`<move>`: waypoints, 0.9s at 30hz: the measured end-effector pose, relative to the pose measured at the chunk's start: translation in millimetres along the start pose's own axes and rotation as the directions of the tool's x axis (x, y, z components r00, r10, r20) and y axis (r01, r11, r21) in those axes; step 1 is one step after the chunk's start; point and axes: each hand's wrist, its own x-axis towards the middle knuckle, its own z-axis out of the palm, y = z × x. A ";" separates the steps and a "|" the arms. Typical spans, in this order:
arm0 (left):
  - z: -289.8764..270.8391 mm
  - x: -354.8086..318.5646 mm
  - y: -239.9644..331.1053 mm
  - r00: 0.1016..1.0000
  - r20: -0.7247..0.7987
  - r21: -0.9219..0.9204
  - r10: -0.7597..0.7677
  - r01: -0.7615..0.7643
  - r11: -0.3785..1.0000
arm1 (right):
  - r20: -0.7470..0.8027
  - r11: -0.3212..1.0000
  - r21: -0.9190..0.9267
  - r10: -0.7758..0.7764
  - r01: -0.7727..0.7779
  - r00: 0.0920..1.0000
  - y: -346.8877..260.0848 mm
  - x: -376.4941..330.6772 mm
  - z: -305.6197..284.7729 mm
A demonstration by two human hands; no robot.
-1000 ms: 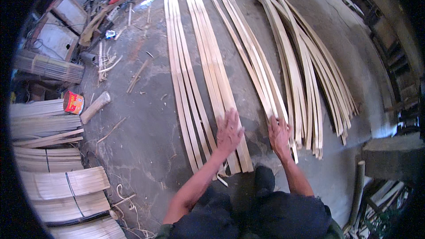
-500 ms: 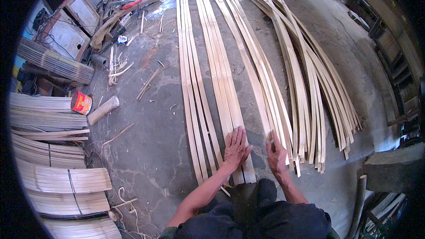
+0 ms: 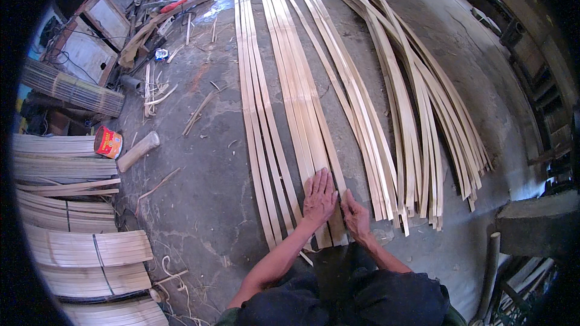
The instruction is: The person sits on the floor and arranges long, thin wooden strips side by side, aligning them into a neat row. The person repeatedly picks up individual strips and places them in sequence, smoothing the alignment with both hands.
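Several long, flat, pale wooden strips lie side by side on grey concrete floor, mid-scene. Left hand rests palm-down close to near ends, fingers extended, gripping nothing; right hand half-curled at right edge, pinch unclear. Strips likely light, springy, splinter-prone; long edges near ends seem best hold. Faces look smooth, faintly cross-banded; bowed, crossing strips fan out at right.

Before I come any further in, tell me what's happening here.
A person is handling long pale strips laid out on a grey floor. The left hand rests flat on the second group from the left; the right hand is at that group's right edge. Farther right, more strips overlap in a crossed pile.
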 end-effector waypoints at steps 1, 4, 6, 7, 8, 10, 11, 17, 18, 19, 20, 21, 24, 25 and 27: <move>-0.1 0.5 1.6 1.000 0.003 0.004 0.000 0.000 1.000 | 0.007 0.999 -0.044 0.013 -0.013 1.000 1.7 -0.3 -2.1; -1.5 -4.1 -7.3 1.000 0.012 0.045 -0.019 0.019 0.999 | 0.042 0.965 -0.169 0.210 -0.201 0.977 -33.4 2.4 -3.0; 2.2 0.1 -2.1 1.000 0.014 0.065 0.001 -0.002 0.998 | -0.063 0.987 -0.137 0.073 -0.081 0.995 -22.5 0.8 -7.0; 3.9 1.7 0.2 1.000 0.005 0.040 0.012 -0.012 0.999 | -0.139 0.994 -0.105 -0.052 0.037 0.989 -17.3 0.7 -8.3; 5.3 0.3 -2.1 1.000 0.000 0.024 0.012 -0.012 1.000 | -0.165 0.989 -0.083 -0.133 0.120 0.977 -27.0 -1.1 -8.8; 3.8 -5.1 -9.3 1.000 -0.019 0.033 -0.010 0.011 0.999 | -0.208 0.958 -0.033 -0.287 0.286 0.935 -64.1 -13.3 -9.4; 2.5 -3.5 -8.4 0.999 -0.032 -0.015 -0.008 0.008 1.000 | -0.178 0.956 -0.043 -0.293 0.290 0.940 -65.5 -14.8 -11.6; -5.5 14.9 -25.1 0.937 -0.239 -0.541 -0.253 0.088 0.836 | -0.072 0.970 -0.049 -0.242 0.239 0.968 -82.1 -14.2 6.8; -14.8 23.9 -22.2 0.911 -0.240 -0.627 -0.335 0.118 0.770 | -0.069 0.984 0.008 -0.177 0.178 0.982 -75.3 -7.9 14.6; -24.4 34.0 -20.1 0.880 -0.231 -0.706 -0.415 0.142 0.694 | -0.063 0.991 0.066 -0.111 0.116 0.992 -68.6 -4.4 21.3; -31.5 36.8 -31.4 0.831 -0.344 -0.641 -0.438 0.133 0.756 | 0.022 0.990 0.112 -0.090 0.087 0.996 -95.9 -7.4 25.7; -37.1 41.9 -34.1 0.849 -0.226 -0.715 -0.477 0.188 0.674 | 0.068 0.977 0.215 -0.014 -0.001 0.998 -97.7 -7.1 33.5; -51.9 47.4 -43.8 0.850 0.032 -0.852 -0.525 0.298 0.430 | 0.206 0.879 0.425 0.140 -0.218 0.968 -101.1 -6.5 54.7; -55.7 45.8 -45.3 0.842 0.087 -0.831 -0.532 0.356 0.427 | 0.230 0.857 0.450 0.159 -0.250 0.960 -102.7 -7.6 59.7; -58.2 40.1 -50.9 0.814 0.197 -0.778 -0.546 0.469 0.418 | 0.280 0.809 0.496 0.195 -0.316 0.940 -105.3 -10.5 67.2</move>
